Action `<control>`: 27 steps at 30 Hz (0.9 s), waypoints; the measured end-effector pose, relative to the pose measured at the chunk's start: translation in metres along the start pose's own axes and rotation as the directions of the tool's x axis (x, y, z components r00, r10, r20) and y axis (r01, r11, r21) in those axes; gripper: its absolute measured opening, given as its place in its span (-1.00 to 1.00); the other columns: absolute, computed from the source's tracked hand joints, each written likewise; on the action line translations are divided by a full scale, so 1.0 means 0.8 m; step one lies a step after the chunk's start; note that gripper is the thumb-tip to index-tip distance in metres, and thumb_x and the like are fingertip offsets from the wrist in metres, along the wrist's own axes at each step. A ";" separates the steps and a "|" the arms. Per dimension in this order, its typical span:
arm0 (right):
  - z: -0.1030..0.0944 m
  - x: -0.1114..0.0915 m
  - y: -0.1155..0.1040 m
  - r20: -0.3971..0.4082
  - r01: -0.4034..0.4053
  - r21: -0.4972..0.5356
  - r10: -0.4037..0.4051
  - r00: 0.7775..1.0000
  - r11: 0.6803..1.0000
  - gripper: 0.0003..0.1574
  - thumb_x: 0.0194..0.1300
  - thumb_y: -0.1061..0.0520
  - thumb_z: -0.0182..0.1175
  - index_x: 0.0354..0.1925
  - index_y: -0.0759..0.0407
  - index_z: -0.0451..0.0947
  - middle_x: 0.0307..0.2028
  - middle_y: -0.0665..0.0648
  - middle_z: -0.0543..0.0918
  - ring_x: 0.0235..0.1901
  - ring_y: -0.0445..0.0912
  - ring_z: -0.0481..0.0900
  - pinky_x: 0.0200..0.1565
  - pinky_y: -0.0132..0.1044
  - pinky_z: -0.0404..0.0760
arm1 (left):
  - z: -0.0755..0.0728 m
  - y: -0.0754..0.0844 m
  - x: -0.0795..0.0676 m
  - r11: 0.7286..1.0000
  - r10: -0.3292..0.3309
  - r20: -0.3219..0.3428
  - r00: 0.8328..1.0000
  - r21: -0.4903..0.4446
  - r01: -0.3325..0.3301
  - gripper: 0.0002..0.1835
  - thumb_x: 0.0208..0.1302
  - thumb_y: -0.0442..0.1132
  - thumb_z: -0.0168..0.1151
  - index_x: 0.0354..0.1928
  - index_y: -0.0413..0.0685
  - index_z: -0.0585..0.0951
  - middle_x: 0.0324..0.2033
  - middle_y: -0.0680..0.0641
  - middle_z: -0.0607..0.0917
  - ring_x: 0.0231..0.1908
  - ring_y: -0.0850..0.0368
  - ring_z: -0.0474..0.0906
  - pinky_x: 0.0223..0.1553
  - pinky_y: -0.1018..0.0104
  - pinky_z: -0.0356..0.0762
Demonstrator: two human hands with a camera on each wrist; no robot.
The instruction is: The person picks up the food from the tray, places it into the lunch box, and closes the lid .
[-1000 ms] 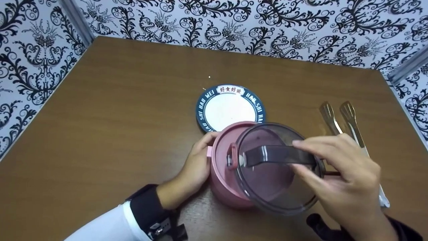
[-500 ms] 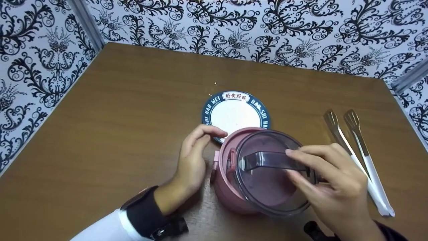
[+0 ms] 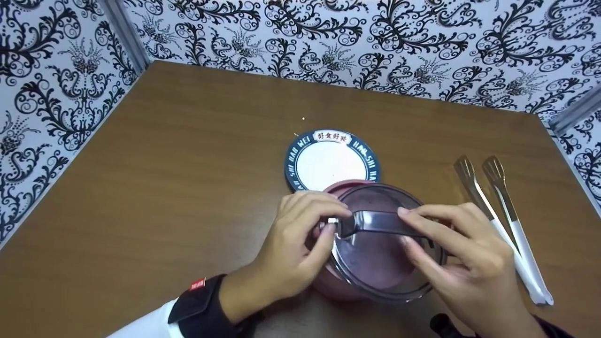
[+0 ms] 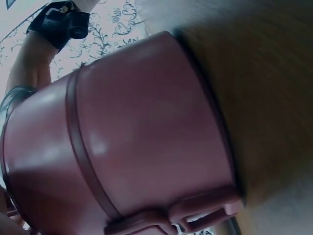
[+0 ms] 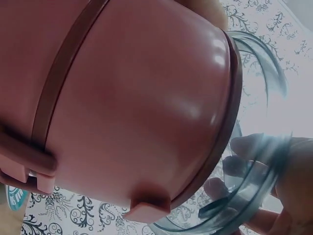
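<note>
A round pink lunch container (image 3: 333,286) stands on the table, its side filling much of the left wrist and right wrist views. Over its mouth sits a see-through grey lid (image 3: 380,267) with a dark strap handle (image 3: 387,221). In the right wrist view the lid (image 5: 274,78) tilts away from the container's rim, leaving a gap. My right hand (image 3: 474,263) pinches the right part of the handle between thumb and fingers. My left hand (image 3: 296,244) has thumb and curled fingers pinching the lid at the handle's left end, covering the small clip there.
Behind the container lies a plate with a blue lettered rim (image 3: 292,162), partly hidden by it. Metal tongs with white handles (image 3: 530,258) lie to the right, close to my right hand. Patterned panels (image 3: 319,42) border the brown table (image 3: 188,141).
My left hand has let go of the container's left side, lifted, and moved right onto the lid's left end. My right hand stays on the handle.
</note>
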State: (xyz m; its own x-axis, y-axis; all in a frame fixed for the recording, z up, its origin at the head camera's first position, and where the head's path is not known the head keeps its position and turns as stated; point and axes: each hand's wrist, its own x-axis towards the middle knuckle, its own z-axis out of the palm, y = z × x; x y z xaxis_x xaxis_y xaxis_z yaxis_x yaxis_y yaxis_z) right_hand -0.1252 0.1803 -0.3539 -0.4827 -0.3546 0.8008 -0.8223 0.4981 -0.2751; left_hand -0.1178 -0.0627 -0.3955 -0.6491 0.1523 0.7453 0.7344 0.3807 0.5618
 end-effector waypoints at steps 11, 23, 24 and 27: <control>-0.006 0.000 0.008 0.086 -0.021 0.015 0.020 0.996 1.000 -0.54 0.23 0.19 0.32 0.12 0.21 0.65 -0.13 0.14 0.75 -0.11 -0.12 0.52 0.03 -0.53 0.43 | 0.003 -0.007 -0.001 0.997 -0.064 -0.002 0.998 -0.053 0.064 -0.60 0.27 -0.55 -0.06 0.01 -0.07 0.61 0.02 -0.02 0.64 0.15 0.13 0.52 0.26 0.23 0.40; 0.013 -0.007 0.008 -0.074 -0.032 0.167 0.045 0.996 0.985 -0.62 0.21 0.22 0.40 -0.03 0.41 0.68 -0.17 0.26 0.78 -0.10 -0.07 0.61 0.07 -0.36 0.45 | 0.003 -0.006 -0.002 0.977 0.008 -0.050 0.999 -0.214 -0.019 -0.56 0.25 -0.69 -0.21 -0.01 -0.24 0.56 0.07 -0.19 0.59 0.23 -0.04 0.50 0.38 0.11 0.38; 0.015 -0.007 0.008 -0.095 -0.025 0.185 0.043 0.995 0.982 -0.62 0.18 0.25 0.41 -0.05 0.43 0.68 -0.17 0.27 0.78 -0.10 -0.05 0.62 0.07 -0.35 0.46 | 0.002 -0.005 -0.001 0.976 0.018 -0.063 0.998 -0.215 -0.031 -0.56 0.25 -0.70 -0.22 -0.01 -0.25 0.55 0.07 -0.20 0.60 0.24 -0.06 0.50 0.39 0.09 0.37; 0.023 -0.006 0.007 -0.151 0.003 0.229 0.032 0.988 0.973 -0.65 0.14 0.30 0.42 -0.10 0.47 0.68 -0.18 0.32 0.77 -0.12 0.00 0.65 0.07 -0.30 0.49 | 0.000 -0.004 0.001 0.976 0.038 -0.093 0.995 -0.209 -0.057 -0.56 0.27 -0.70 -0.25 -0.01 -0.27 0.54 0.07 -0.22 0.60 0.24 -0.08 0.52 0.38 0.07 0.39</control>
State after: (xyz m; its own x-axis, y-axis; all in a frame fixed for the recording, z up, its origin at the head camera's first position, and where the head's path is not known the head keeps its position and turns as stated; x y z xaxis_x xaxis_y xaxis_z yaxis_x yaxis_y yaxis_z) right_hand -0.1332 0.1706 -0.3694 -0.4579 -0.2142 0.8628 -0.8709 0.3028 -0.3871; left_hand -0.1211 -0.0636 -0.3969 -0.5996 0.0810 0.7962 0.7952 0.1727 0.5813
